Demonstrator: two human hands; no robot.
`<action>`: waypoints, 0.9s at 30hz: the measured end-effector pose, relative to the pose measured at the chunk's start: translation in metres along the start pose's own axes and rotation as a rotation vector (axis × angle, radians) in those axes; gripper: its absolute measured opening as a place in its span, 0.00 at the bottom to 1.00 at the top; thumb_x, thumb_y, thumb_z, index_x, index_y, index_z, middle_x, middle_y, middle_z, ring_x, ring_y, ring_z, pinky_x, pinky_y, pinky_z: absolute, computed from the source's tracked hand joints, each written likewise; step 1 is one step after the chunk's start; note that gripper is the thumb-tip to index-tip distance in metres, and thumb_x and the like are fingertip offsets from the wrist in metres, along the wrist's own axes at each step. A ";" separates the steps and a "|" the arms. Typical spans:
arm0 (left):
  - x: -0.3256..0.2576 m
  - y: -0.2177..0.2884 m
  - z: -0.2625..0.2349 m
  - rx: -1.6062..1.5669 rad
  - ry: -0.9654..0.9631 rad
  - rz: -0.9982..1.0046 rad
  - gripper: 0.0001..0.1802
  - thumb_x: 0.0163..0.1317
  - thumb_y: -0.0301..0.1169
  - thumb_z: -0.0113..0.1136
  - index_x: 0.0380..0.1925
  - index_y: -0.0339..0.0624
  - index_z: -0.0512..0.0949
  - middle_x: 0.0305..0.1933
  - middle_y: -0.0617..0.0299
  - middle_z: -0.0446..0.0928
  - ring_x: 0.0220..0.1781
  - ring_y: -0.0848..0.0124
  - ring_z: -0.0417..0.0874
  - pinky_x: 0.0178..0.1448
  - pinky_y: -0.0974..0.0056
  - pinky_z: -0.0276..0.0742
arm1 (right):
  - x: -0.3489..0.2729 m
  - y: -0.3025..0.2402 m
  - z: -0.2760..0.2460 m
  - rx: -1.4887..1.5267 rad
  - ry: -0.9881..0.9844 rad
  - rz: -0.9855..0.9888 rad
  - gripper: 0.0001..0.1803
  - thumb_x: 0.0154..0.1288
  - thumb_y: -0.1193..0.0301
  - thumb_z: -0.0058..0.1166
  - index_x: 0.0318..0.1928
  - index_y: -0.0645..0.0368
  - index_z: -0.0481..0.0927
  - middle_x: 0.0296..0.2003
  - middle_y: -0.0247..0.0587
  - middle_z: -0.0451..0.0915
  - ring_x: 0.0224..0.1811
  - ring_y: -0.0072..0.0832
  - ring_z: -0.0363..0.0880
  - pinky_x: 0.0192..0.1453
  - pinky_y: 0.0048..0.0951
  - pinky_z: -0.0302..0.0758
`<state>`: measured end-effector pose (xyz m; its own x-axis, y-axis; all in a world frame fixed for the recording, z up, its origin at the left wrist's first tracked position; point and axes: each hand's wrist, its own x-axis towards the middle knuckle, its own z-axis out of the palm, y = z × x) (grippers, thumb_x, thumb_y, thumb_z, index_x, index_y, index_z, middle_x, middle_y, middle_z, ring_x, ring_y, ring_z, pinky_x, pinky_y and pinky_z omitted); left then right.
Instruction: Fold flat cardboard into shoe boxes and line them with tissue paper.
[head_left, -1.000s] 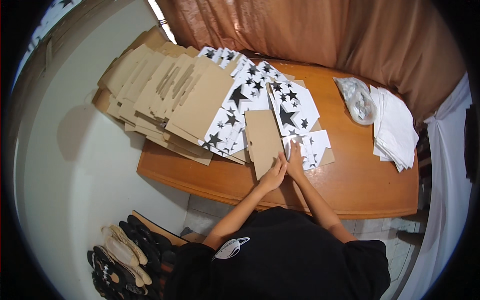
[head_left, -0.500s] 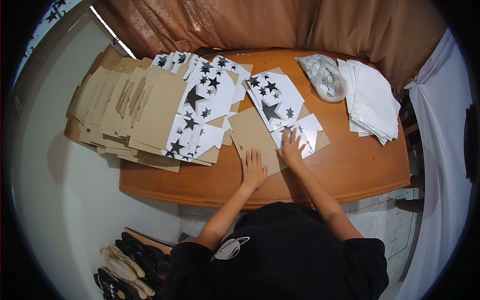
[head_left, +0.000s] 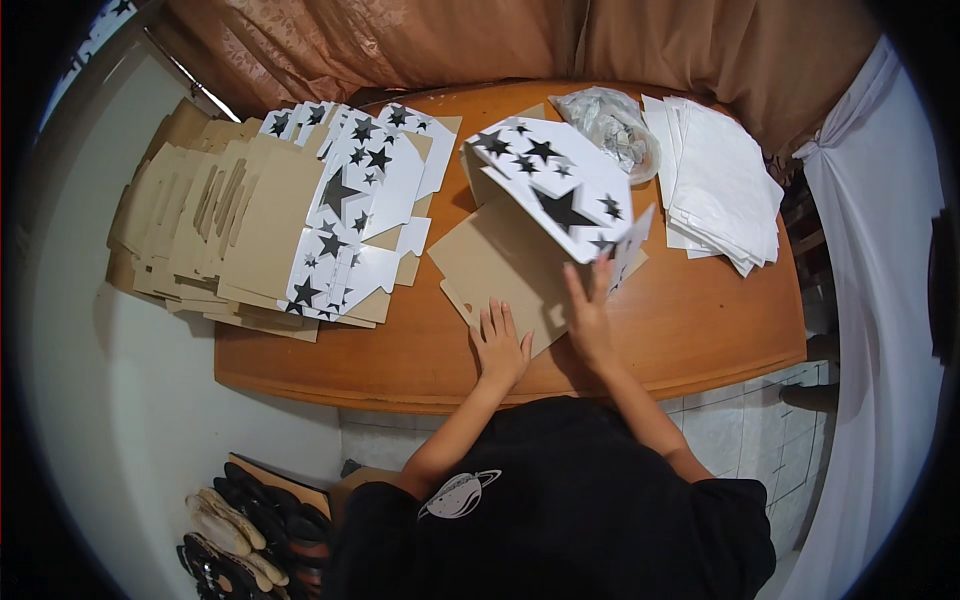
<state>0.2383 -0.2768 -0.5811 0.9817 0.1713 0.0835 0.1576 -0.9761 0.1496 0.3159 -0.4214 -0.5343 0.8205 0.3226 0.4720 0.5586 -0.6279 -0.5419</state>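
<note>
A die-cut cardboard sheet (head_left: 500, 250), brown inside with white star-printed flaps, lies in front of me. Its large star-printed flap (head_left: 530, 180) is tilted up off the table, and a smaller side flap (head_left: 634, 245) stands raised at its right. My left hand (head_left: 502, 350) rests flat with fingers spread on the near left part of the brown panel. At the smaller flap's near end is my right hand (head_left: 592, 320), its fingers stretched out and touching the raised card. I cannot make out its thumb's contact with the card.
Left on the wooden table (head_left: 690, 330) is a fanned stack of brown cardboard sheets (head_left: 250, 230) with star-printed flaps. A plastic bag (head_left: 610, 130) of small pieces and a pile of white sheets (head_left: 720, 190) sit at the back right. Shoes (head_left: 250, 530) lie on the floor at left.
The star-printed flaps have lifted from lying flat to raised and tilted. My right hand has risen with them. My left hand still presses on the brown panel. The whole view has shifted slightly.
</note>
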 end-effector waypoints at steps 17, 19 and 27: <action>0.036 -0.042 -0.027 -0.475 0.696 -0.216 0.44 0.49 0.41 0.65 0.60 0.33 0.52 0.64 0.39 0.49 0.64 0.48 0.54 0.66 0.49 0.51 | -0.023 0.085 -0.002 0.086 0.155 -0.107 0.31 0.54 0.85 0.43 0.61 0.63 0.56 0.51 0.65 0.65 0.46 0.57 0.68 0.44 0.44 0.69; 0.065 -0.066 -0.037 -0.736 0.818 -0.251 0.41 0.48 0.31 0.65 0.60 0.34 0.53 0.65 0.41 0.47 0.66 0.48 0.52 0.67 0.51 0.51 | -0.010 0.090 0.003 0.432 0.069 0.103 0.33 0.57 0.83 0.43 0.64 0.61 0.50 0.57 0.64 0.60 0.53 0.57 0.63 0.50 0.40 0.69; 0.085 -0.094 -0.084 -0.887 0.206 -0.061 0.34 0.51 0.18 0.44 0.63 0.40 0.55 0.62 0.43 0.61 0.57 0.49 0.69 0.59 0.60 0.66 | 0.017 0.106 0.007 1.014 0.009 0.603 0.32 0.68 0.77 0.38 0.68 0.52 0.43 0.66 0.63 0.46 0.47 0.41 0.74 0.44 0.30 0.73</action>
<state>0.2978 -0.1592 -0.5052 0.9223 0.3228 0.2127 -0.0155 -0.5188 0.8547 0.3899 -0.4778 -0.5890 0.9861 0.1591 -0.0471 -0.0750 0.1743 -0.9818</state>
